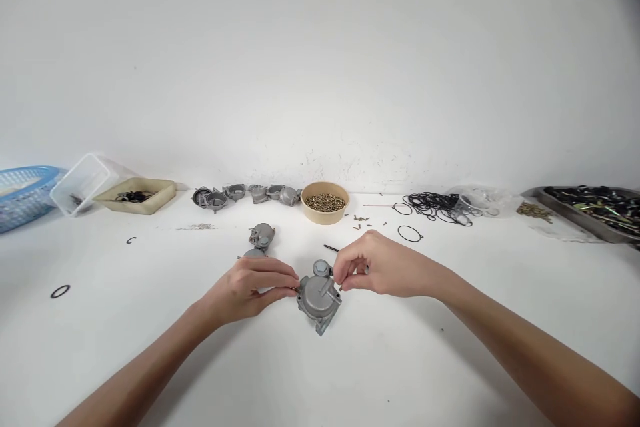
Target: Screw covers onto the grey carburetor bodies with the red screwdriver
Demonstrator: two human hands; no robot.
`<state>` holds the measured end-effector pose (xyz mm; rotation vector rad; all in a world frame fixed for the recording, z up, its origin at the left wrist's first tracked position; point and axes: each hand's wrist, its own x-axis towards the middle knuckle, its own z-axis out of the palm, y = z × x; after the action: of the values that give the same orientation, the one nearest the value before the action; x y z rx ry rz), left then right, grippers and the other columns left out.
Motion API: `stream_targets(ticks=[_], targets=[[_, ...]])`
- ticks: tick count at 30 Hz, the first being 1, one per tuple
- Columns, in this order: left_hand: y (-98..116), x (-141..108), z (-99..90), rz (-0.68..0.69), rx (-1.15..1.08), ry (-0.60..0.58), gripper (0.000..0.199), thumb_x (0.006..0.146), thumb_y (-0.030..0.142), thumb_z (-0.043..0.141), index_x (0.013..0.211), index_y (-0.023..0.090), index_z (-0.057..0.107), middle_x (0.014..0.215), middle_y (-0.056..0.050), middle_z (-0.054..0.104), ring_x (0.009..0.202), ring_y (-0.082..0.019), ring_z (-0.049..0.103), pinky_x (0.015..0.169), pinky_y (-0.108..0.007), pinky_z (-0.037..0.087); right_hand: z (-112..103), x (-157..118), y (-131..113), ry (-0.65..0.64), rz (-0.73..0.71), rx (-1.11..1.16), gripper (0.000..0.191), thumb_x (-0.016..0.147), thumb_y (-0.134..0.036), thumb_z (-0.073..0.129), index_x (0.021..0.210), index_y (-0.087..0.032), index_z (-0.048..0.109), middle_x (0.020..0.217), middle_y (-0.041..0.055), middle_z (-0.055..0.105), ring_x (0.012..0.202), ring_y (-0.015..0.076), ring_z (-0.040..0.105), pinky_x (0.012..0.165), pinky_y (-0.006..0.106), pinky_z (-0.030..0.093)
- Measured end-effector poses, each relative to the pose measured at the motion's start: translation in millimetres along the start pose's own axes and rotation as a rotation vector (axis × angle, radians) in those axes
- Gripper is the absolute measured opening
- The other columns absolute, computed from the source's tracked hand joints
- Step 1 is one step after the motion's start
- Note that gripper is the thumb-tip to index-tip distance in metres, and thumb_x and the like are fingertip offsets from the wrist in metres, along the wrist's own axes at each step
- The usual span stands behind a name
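A grey cast-metal carburetor float bowl lies on the white table between my hands, with a round plug at its top edge. My left hand is closed in a pinch at the bowl's left side, a small brass screw just showing at the fingertips. At the right side, my right hand pinches another small brass screw close to the rim. How far either screw sits in its hole cannot be made out. Beyond my left hand lie more grey bowls, partly hidden by it.
A tan tub of brass screws stands at the back, several grey bowls to its left. Black rubber rings lie in a tangle to its right. A black rod lies near my right hand; a metal tray sits far right.
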<state>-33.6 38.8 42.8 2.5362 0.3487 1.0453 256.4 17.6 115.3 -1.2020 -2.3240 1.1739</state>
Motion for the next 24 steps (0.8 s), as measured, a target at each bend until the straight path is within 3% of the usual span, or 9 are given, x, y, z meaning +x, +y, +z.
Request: stream_targets(ticks=[24], targets=[[2.7,-2.7,-2.4,-0.002,0.062,-0.092,0.019,0.107,0.019,0.056,0.111,0.021,0.074,0.098,-0.009,0.072,0.079,-0.021,0.070,0.068,-0.031,0.057,4.8,5.6,7.4,-0.101,0.079,0.164,0.008,0.078,-0.028,0.079,0.082,-0.021,0.078,0.082,0.0027,0.078,0.079,0.0187,0.074,0.062,0.025,0.052]])
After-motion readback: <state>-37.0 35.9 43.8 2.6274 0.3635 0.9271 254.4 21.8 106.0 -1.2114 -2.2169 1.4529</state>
